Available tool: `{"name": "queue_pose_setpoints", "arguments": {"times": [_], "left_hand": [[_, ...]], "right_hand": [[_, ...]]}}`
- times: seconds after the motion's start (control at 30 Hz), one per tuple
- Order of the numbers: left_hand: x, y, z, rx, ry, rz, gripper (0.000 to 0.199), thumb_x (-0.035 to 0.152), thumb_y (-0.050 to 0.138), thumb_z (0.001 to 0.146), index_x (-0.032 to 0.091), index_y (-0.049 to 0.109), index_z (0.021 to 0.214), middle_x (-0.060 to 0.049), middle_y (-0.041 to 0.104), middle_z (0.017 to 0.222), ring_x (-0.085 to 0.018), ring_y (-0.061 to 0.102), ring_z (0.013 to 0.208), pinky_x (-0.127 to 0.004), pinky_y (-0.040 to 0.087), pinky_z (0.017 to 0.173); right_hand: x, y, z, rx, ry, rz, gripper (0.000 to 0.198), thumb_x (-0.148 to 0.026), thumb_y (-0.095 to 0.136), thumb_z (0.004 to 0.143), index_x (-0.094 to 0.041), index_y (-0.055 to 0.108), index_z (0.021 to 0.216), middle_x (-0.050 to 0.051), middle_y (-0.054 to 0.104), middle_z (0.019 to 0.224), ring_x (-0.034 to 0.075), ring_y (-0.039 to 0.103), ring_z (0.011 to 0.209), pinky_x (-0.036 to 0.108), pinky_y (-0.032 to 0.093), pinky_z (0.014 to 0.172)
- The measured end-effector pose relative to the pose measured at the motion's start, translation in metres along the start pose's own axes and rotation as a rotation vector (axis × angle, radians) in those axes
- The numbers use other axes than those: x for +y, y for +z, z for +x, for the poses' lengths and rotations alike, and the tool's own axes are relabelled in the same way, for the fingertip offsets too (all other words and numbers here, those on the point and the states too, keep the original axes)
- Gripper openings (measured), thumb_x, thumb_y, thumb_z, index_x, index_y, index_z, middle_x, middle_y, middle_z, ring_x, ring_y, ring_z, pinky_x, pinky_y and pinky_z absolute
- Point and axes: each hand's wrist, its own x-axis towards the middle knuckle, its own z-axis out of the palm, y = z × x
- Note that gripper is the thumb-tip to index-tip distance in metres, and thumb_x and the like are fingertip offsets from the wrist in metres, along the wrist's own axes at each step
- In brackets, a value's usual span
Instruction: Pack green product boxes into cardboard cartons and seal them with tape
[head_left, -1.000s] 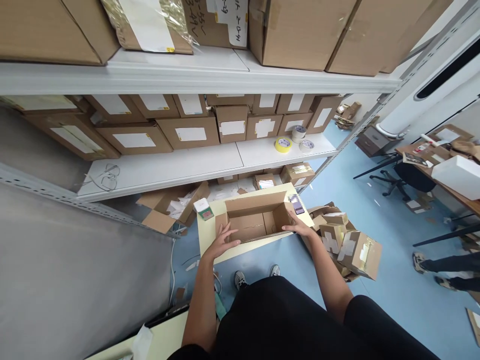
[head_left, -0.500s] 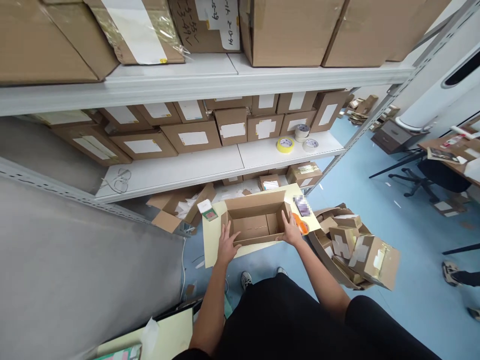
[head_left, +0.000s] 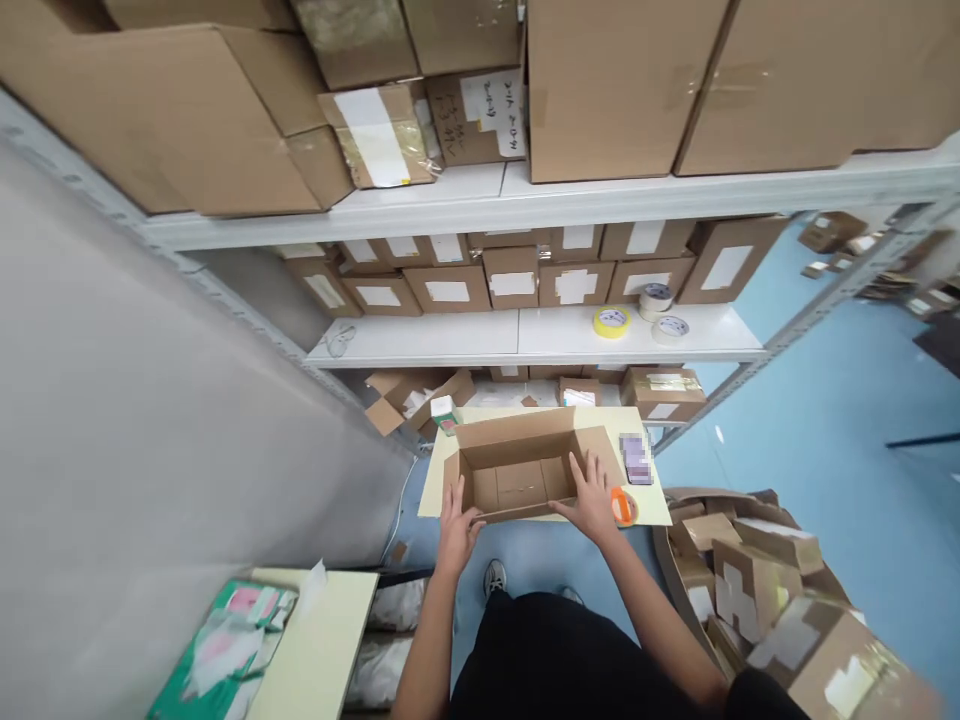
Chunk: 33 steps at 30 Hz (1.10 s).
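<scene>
An open cardboard box [head_left: 517, 484] lies on a pale yellow board [head_left: 431, 490], its inside bare. My left hand [head_left: 457, 525] grips its near left corner, with the thumb on the near wall and the fingers along the left side. Around the near right corner is my right hand [head_left: 592, 498], fingers spread over the right end and flap, thumb on the near edge. An orange tape roll [head_left: 623, 507] sits just right of that hand. Beyond it lies a purple, blurred-out flat item [head_left: 636, 458]. At the board's far left stands a small white and green box [head_left: 444, 413].
Shelves [head_left: 420, 338] ahead hold labelled cartons, a yellow tape roll [head_left: 611, 321] and pale tape rolls [head_left: 670, 329]. A large carton full of boxes [head_left: 757, 590] stands on the floor at right. Lower left, a green package [head_left: 225, 640] lies on another board [head_left: 322, 630].
The view has shifted, so the shelves and board appear farther right. The box's right flap now leans outward beside my right hand. Both hands remain on the box.
</scene>
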Motion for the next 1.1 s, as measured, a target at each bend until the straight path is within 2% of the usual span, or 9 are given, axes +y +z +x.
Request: {"name": "queue_pose_setpoints", "arguments": {"times": [0.13,0.3,0.43,0.57,0.77,0.93,1.1], "left_hand": [[0.04,0.004,-0.05,0.018,-0.125,0.057,0.009,0.018,0.065,0.09,0.021,0.073,0.087,-0.003,0.016,0.176,-0.039,0.002,0.162,-0.065,0.03,0.124],[0.081,0.004,-0.107,0.065,-0.244,0.129,0.004,0.019,0.073,0.086,0.023,0.072,0.087,-0.003,0.019,0.175,-0.041,0.008,0.161,-0.07,0.026,0.124],[0.098,0.006,-0.164,0.142,-0.367,0.16,0.005,0.019,0.076,0.084,0.021,0.071,0.083,-0.005,0.022,0.174,-0.043,0.009,0.161,-0.073,0.025,0.122],[0.104,0.006,-0.238,0.282,-0.49,0.157,0.008,0.014,0.073,0.084,0.019,0.068,0.081,-0.008,0.023,0.174,-0.043,0.008,0.161,-0.07,0.03,0.122],[0.116,0.003,-0.369,0.474,-0.697,0.106,0.01,0.011,0.066,0.087,0.018,0.064,0.08,-0.012,0.022,0.174,-0.04,0.007,0.161,-0.064,0.037,0.12],[0.13,0.001,-0.481,0.57,-0.848,0.027,0.012,0.01,0.063,0.088,0.018,0.063,0.079,-0.013,0.019,0.174,-0.042,0.013,0.16,-0.062,0.042,0.117],[0.141,0.015,-0.58,0.672,-0.954,0.013,0.012,0.014,0.063,0.089,0.02,0.067,0.079,-0.007,0.021,0.174,-0.04,0.015,0.16,-0.061,0.042,0.118]], "right_hand": [[0.007,-0.016,-0.006,0.046,-0.209,0.124,0.099,-0.051,0.071,0.087,-0.035,0.015,0.167,0.01,0.007,0.176,0.043,0.006,0.161,0.066,0.031,0.12],[-0.002,-0.022,-0.008,-0.051,-0.396,0.23,0.093,-0.046,0.067,0.09,-0.033,0.018,0.167,0.008,0.009,0.176,0.042,0.015,0.16,0.065,0.034,0.122],[-0.029,-0.016,-0.015,-0.136,-0.534,0.272,0.089,-0.044,0.065,0.092,-0.031,0.02,0.167,0.009,0.013,0.175,0.038,0.017,0.16,0.06,0.032,0.125],[-0.069,-0.005,-0.043,-0.236,-0.716,0.297,0.087,-0.042,0.064,0.092,-0.03,0.021,0.167,0.009,0.017,0.175,0.035,0.02,0.16,0.056,0.032,0.127],[-0.145,0.019,-0.126,-0.39,-0.912,0.321,0.089,-0.039,0.066,0.09,-0.033,0.021,0.166,0.008,0.018,0.174,0.034,0.024,0.16,0.054,0.035,0.126],[-0.216,0.04,-0.227,-0.533,-1.083,0.337,0.086,-0.037,0.066,0.091,-0.032,0.024,0.166,0.01,0.02,0.174,0.032,0.025,0.159,0.053,0.034,0.126],[-0.266,0.063,-0.324,-0.634,-1.233,0.308,0.086,-0.036,0.066,0.091,-0.036,0.024,0.166,0.008,0.02,0.174,0.032,0.026,0.159,0.051,0.036,0.125]]}}
